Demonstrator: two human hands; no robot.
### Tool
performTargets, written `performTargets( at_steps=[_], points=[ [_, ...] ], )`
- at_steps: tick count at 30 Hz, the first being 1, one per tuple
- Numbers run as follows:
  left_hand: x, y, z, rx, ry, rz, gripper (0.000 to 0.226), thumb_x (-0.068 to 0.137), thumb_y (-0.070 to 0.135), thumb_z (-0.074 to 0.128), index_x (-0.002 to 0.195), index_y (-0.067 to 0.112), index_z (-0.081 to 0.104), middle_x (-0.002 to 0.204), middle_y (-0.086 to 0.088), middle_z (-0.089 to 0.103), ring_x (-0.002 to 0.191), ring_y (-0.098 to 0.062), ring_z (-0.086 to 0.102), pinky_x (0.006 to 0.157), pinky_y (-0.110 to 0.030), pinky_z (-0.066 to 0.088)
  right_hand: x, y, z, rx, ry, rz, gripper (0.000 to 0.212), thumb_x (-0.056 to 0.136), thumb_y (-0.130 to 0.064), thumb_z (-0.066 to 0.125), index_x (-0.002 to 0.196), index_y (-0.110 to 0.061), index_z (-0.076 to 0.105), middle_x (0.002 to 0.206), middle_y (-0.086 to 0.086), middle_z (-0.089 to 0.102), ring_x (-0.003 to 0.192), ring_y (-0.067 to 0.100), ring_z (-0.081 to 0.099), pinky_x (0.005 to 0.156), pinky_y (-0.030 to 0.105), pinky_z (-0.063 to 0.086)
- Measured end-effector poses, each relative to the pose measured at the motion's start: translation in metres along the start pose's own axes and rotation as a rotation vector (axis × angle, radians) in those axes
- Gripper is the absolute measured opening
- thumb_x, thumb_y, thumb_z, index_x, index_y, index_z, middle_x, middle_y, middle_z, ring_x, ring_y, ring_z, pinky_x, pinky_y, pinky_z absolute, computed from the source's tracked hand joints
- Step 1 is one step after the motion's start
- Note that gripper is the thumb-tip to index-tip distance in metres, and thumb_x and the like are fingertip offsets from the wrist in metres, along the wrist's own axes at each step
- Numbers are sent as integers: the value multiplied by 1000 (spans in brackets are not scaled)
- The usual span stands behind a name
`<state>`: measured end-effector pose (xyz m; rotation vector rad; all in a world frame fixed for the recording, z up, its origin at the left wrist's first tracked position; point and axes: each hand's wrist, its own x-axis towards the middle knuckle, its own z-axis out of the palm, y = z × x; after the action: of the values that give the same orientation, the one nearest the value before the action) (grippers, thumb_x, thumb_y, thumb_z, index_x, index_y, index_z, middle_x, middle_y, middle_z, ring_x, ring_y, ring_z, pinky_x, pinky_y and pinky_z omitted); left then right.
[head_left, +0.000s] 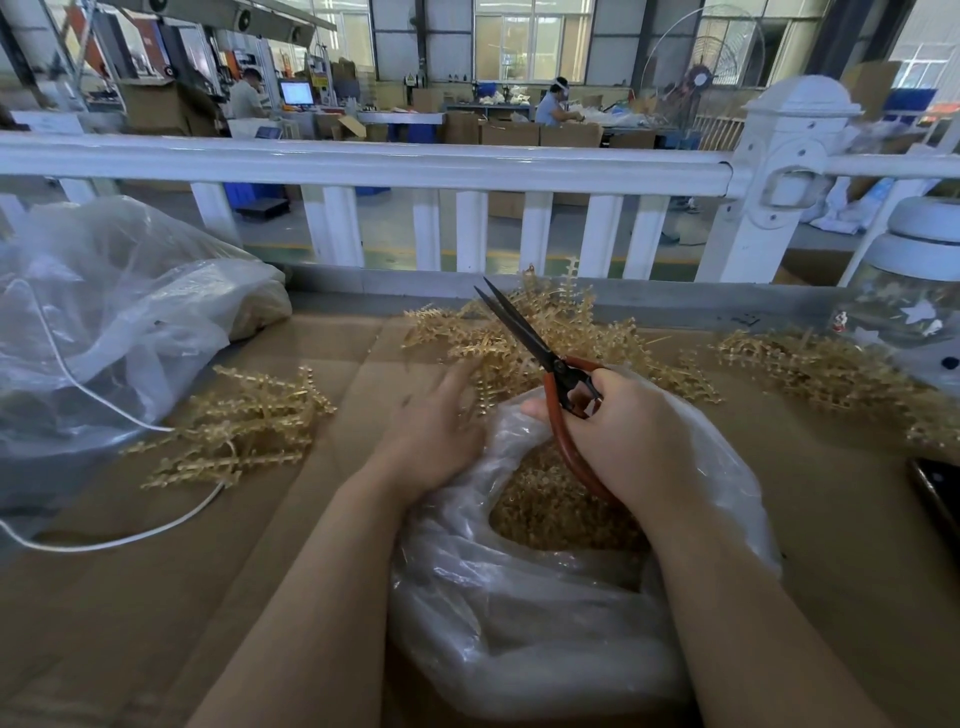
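Note:
My right hand (631, 431) grips the red handles of a pair of scissors (530, 343), whose dark blades stand slightly apart and point up and away. My left hand (434, 431) reaches forward with straight fingers and touches the middle pile of golden plastic sprigs (524, 332). Just below both hands lies a clear plastic bag (519, 613), its mouth wide and filled with small golden cut pieces (550, 514). All of it rests on a brown cardboard tabletop (208, 571).
A second sprig pile (244, 426) lies at the left, a third (821, 369) at the right. A big crumpled plastic bag (104, 332) and a white cord (119, 540) take the left side. A glass jar (914, 312) and a dark phone (940, 493) stand right. A white railing (363, 166) runs behind.

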<state>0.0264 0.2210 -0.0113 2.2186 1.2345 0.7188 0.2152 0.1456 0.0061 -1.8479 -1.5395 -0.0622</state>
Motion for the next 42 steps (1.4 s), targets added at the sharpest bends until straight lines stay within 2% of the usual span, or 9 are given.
performTargets(
  at_steps=[5, 9, 14, 19, 22, 25, 30, 37, 42],
  points=[
    [5, 1, 2, 16, -60, -96, 71, 96, 30, 55, 155, 37, 16, 147, -8, 47, 131, -29, 47, 113, -50, 30, -1, -1, 0, -4, -11, -12, 68, 69, -89, 49, 79, -23, 64, 72, -12, 63, 65, 6, 59, 61, 26, 54],
    [15, 4, -1, -136, -52, -204, 57, 104, 28, 43, 154, 37, 19, 151, -9, 41, 115, -15, 48, 97, -27, 36, 0, 0, 3, -43, 21, -21, 61, 79, -81, 56, 88, -23, 70, 77, -13, 67, 68, 6, 61, 63, 27, 56],
    [26, 14, 5, 287, -141, -190, 40, 102, 33, 41, 140, 47, 43, 155, 1, 34, 141, -31, 30, 115, -58, 23, 1, 1, 6, -5, -12, 10, 58, 78, -81, 57, 81, -24, 65, 70, -14, 62, 64, 3, 58, 63, 29, 56],
    [31, 17, 8, 312, -33, -240, 17, 86, 43, 62, 102, 37, 58, 124, -2, 56, 113, -27, 53, 98, -49, 48, -1, -1, 4, 10, 3, 5, 79, 55, -100, 20, 69, -30, 52, 62, -16, 55, 59, 1, 54, 52, 20, 44],
    [31, 17, 9, 279, 46, -288, 22, 85, 37, 67, 101, 23, 59, 103, -2, 61, 91, -22, 60, 82, -41, 57, 0, 0, 4, -7, -15, 5, 72, 65, -95, 35, 75, -28, 59, 66, -15, 59, 62, 2, 56, 55, 24, 48],
    [30, 19, 5, 230, 111, -374, 24, 84, 25, 68, 105, 17, 57, 98, -3, 63, 89, -24, 63, 80, -40, 58, 1, 1, 6, -31, -33, 15, 59, 78, -82, 58, 84, -24, 65, 73, -11, 65, 67, 7, 60, 64, 30, 56],
    [28, 23, -1, 181, 14, -523, 19, 79, 25, 68, 79, 19, 50, 87, -3, 62, 81, -21, 64, 66, -31, 53, 0, 0, 5, -27, -12, 8, 52, 80, -78, 58, 72, -26, 57, 61, -11, 57, 59, 6, 55, 53, 24, 45],
    [22, 22, -2, 120, -24, -481, 24, 82, 28, 67, 100, 15, 59, 98, -8, 65, 91, -27, 66, 83, -41, 58, 0, -3, 4, -6, -29, 7, 74, 62, -93, 38, 77, -25, 61, 66, -12, 62, 61, 4, 56, 55, 22, 47],
    [20, 20, -3, 47, 30, -476, 18, 88, 28, 63, 95, 15, 52, 86, -3, 58, 81, -22, 60, 78, -37, 55, 1, -1, 4, -20, -11, -3, 70, 73, -87, 51, 89, -21, 68, 77, -8, 69, 69, 8, 63, 66, 30, 58]
  ],
)
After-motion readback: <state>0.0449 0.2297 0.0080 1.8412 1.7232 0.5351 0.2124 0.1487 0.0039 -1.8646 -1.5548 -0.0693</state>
